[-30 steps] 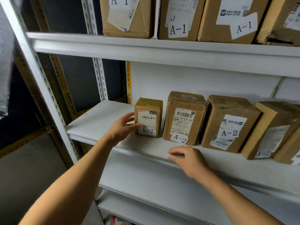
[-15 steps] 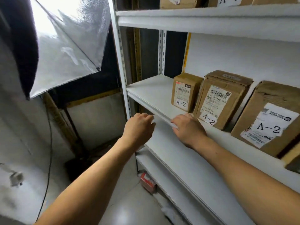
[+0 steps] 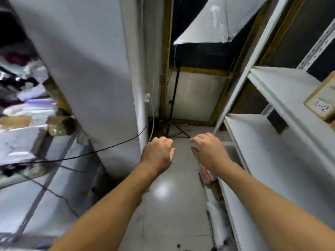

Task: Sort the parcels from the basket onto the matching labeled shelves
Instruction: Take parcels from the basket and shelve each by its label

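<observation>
Both of my hands hang in mid-air over the aisle floor and hold nothing. My left hand [image 3: 158, 153] is curled into a loose fist. My right hand [image 3: 208, 150] has its fingers bent but apart. The white shelf unit [image 3: 282, 87] runs along the right edge. One brown parcel [image 3: 324, 100] with a label ending in "-2" stands on that shelf at the far right, partly cut off. No basket is in view.
A white pillar [image 3: 101, 73] stands left of my hands with a black cable [image 3: 108, 147] running across it. A light stand [image 3: 172, 109] with a reflector is at the aisle's end. Blurred clutter fills the left. A red and white package [image 3: 208, 175] lies by the shelf's foot.
My view has swung left, away from the A-2 shelf and down the aisle. Both hands have left the shelf edge and now hang free over the floor.
</observation>
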